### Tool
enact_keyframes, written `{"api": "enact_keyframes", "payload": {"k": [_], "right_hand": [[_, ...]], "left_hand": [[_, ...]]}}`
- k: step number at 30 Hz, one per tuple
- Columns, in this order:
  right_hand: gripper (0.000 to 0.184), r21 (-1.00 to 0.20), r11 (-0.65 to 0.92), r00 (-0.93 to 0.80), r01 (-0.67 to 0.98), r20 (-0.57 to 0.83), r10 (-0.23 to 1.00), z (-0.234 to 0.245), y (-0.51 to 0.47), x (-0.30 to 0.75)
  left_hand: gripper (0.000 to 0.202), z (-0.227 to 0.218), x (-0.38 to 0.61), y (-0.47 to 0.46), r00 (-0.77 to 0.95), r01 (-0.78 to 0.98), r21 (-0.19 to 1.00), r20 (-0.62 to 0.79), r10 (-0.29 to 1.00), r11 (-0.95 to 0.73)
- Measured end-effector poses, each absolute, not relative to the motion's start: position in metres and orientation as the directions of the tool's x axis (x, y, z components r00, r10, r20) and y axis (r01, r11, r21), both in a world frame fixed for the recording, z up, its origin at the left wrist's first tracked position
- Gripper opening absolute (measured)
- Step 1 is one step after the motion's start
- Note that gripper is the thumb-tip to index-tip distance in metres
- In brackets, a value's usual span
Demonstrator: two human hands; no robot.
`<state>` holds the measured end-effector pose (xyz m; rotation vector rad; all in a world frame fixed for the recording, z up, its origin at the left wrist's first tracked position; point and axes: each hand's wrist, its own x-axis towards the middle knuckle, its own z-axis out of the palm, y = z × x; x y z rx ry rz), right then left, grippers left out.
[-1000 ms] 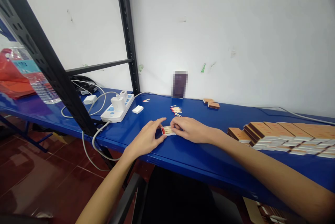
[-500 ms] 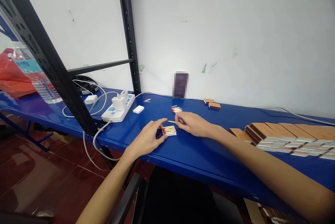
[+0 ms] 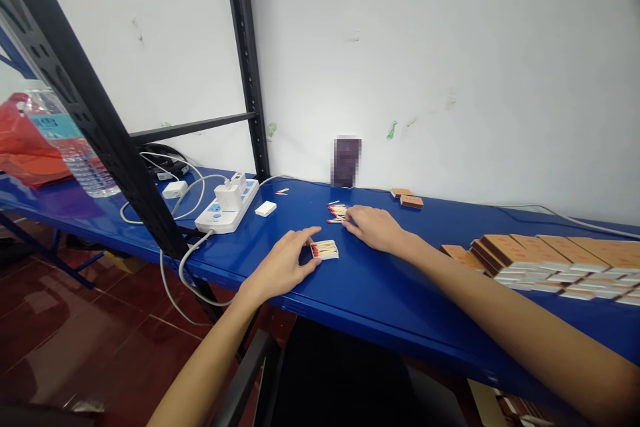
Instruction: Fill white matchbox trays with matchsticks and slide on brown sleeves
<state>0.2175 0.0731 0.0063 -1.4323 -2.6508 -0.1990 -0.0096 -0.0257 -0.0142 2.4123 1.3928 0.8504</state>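
Note:
A white matchbox tray filled with red-tipped matches lies on the blue table. My left hand is curved around its left end, thumb against the near corner and index finger stretched over the far side. Beyond the tray is a small loose pile of matches. Fingers bent together, my right hand reaches the right edge of this pile; its fingertips hide whatever is between them. A white box-shaped piece lies to the left of the pile.
Stacked matchboxes stand at the right, and two more matchboxes lie near the wall. At the left are a power strip with cables, a black shelf post and a water bottle. Stray matches lie farther back.
My right hand has moved away from above the tray, back to the match pile. The single match it held over the tray no longer shows there. My left hand stays at the tray.

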Motion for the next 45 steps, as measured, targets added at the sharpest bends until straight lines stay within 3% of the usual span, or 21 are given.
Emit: {"api": "enact_keyframes", "payload": {"k": [10, 14, 17, 19, 26, 29, 32, 35, 37, 40, 45], "right_hand": [[0.017, -0.187, 0.654, -0.618, 0.733, 0.218, 0.755, 0.019, 0.067, 0.198], [0.038, -0.160, 0.762, -0.719, 0.628, 0.254, 0.646, 0.028, 0.085, 0.141], [0.057, -0.151, 0.842, -0.819, 0.518, 0.197, 0.539, 0.027, 0.096, 0.093], [0.063, -0.137, 0.845, -0.830, 0.516, 0.163, 0.533, 0.025, 0.102, 0.067], [0.040, -0.047, 0.824, -0.820, 0.565, 0.083, 0.567, 0.031, 0.104, 0.054], [0.035, 0.030, 0.779, -0.779, 0.626, 0.041, 0.625, 0.042, 0.090, 0.080], [0.042, 0.080, 0.721, -0.714, 0.688, -0.102, 0.692, 0.058, 0.078, 0.115], [0.062, 0.020, 0.703, -0.691, 0.711, -0.170, 0.703, 0.075, 0.085, 0.158], [0.054, -0.020, 0.659, -0.653, 0.752, -0.160, 0.740, 0.083, 0.102, 0.191], [0.044, 0.071, 0.324, -0.315, 0.943, -0.109, 0.943, 0.085, 0.133, 0.238], [0.052, 0.114, 0.060, -0.055, 0.992, -0.046, 0.997, 0.058, 0.161, 0.285]], "left_hand": [[0.042, -0.010, -0.008, -0.028, 0.409, 0.733, 0.413, 0.367, 0.836, -0.540], [0.038, -0.007, -0.007, -0.029, 0.428, 0.741, 0.377, 0.372, 0.824, -0.555], [0.037, -0.005, -0.006, -0.030, 0.450, 0.734, 0.364, 0.372, 0.812, -0.574], [0.038, -0.003, -0.005, -0.030, 0.467, 0.722, 0.358, 0.378, 0.799, -0.592], [0.044, -0.001, -0.004, -0.031, 0.486, 0.723, 0.338, 0.371, 0.792, -0.602], [0.046, -0.002, -0.005, -0.030, 0.476, 0.749, 0.324, 0.343, 0.810, -0.578], [0.045, -0.001, -0.004, -0.031, 0.487, 0.763, 0.299, 0.317, 0.814, -0.573], [0.042, 0.002, -0.004, -0.032, 0.505, 0.761, 0.298, 0.284, 0.815, -0.576], [0.041, 0.003, -0.004, -0.033, 0.508, 0.757, 0.310, 0.276, 0.816, -0.576], [0.042, 0.003, -0.004, -0.034, 0.507, 0.753, 0.321, 0.272, 0.818, -0.574], [0.043, 0.002, -0.004, -0.035, 0.513, 0.750, 0.318, 0.274, 0.813, -0.580]]}}
